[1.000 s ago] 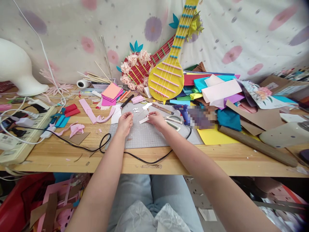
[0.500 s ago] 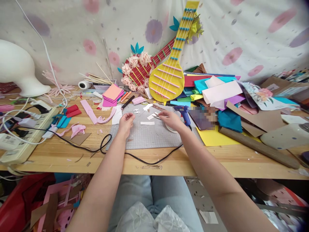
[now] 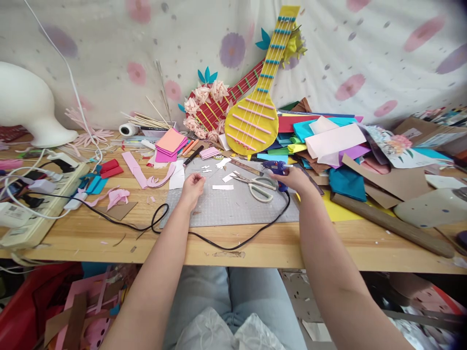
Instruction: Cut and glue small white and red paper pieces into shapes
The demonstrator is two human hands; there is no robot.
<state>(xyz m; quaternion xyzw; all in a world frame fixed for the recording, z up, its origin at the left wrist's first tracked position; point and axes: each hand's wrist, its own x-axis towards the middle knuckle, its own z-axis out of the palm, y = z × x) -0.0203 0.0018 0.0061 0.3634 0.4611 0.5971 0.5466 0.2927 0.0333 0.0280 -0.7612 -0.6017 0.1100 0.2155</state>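
My right hand (image 3: 297, 181) is closed around the blue hot glue gun (image 3: 274, 167), at the right edge of the grey cutting mat (image 3: 233, 211). Just left of it, scissors with pale handles (image 3: 260, 195) lie on the mat with their blades pointing left. My left hand (image 3: 193, 190) hovers over the mat's left part with thumb and fingers pinched together; whatever they hold is too small to make out. Between the hands lie a white paper strip (image 3: 223, 187) and smaller white pieces (image 3: 206, 170). A ruler (image 3: 248, 167) rests behind the scissors.
A yellow paper lute (image 3: 251, 124) and a red one (image 3: 207, 109) lean against the curtain. Coloured sheets (image 3: 335, 138) pile up at right, beside a long brown stick (image 3: 390, 226). The black cord (image 3: 233, 247) loops along the front; a power strip (image 3: 44, 204) stands left.
My right hand has moved right, from the scissors to the glue gun, and taken hold of it. The scissors now lie on the mat. My left hand stays nearly in place, still pinched.
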